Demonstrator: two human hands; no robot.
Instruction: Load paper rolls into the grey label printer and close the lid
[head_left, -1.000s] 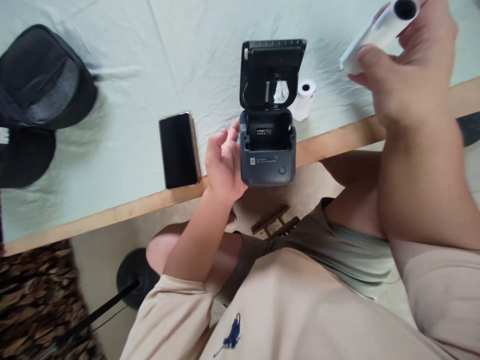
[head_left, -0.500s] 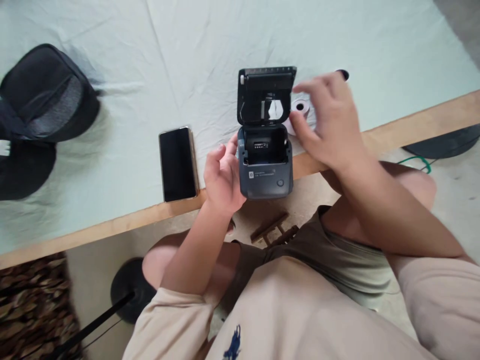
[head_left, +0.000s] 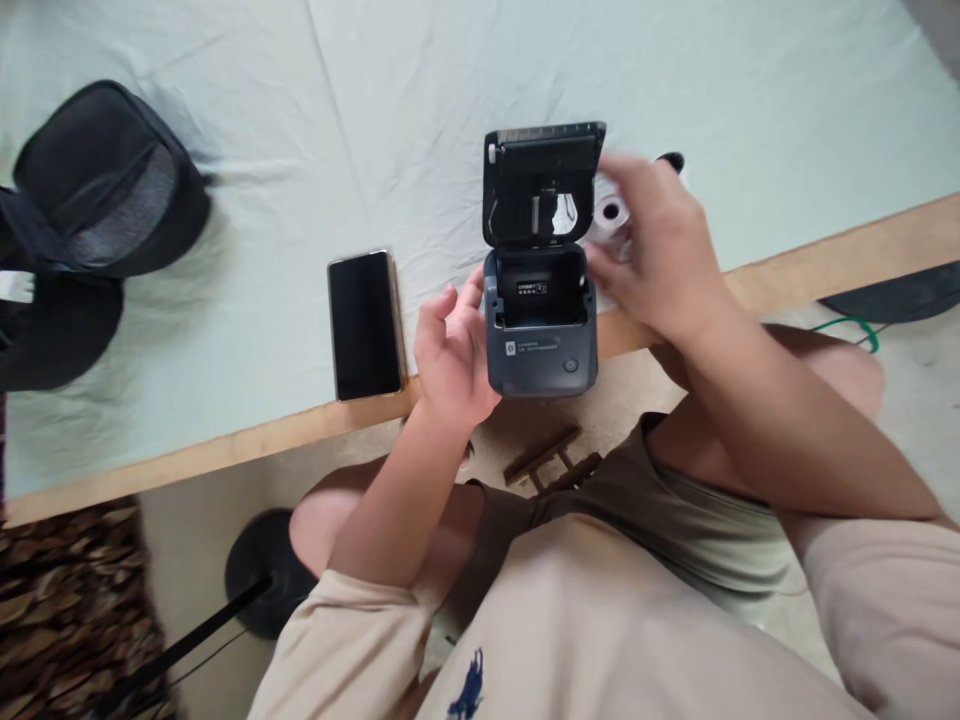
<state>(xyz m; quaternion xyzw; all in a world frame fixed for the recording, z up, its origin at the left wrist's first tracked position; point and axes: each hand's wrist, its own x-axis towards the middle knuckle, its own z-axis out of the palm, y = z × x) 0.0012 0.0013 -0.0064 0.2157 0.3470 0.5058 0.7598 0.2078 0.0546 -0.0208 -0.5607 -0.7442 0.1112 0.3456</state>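
A dark grey label printer (head_left: pixel 541 355) has its lid (head_left: pixel 517 185) raised, showing a hollow bay with a small white label inside. My left hand (head_left: pixel 457 365) supports it from the left and below; the thumb stands away from the body and some fingers are hidden beneath. To its right, my right hand (head_left: pixel 664 240) is slightly blurred, with thumb and fingers apart beside the lid's right edge. Between them shows a white paper roll (head_left: pixel 610 212) with a dark core, partly covered by the hand. Whether the fingertips touch the lid or the roll is unclear.
A phone (head_left: pixel 366 325) with a dark screen lies left of my left hand on the pale green cloth (head_left: pixel 420 100). Farther left are a black bag (head_left: pixel 97 185) and a black cap (head_left: pixel 64 330). A small black object (head_left: pixel 671 160) sits behind my right hand. The wooden table edge (head_left: pixel 262 445) runs across.
My right hand has come closer around the lid's right edge and the paper roll, its thumb lower. The whole view has shifted slightly; my left hand keeps its place under the printer.
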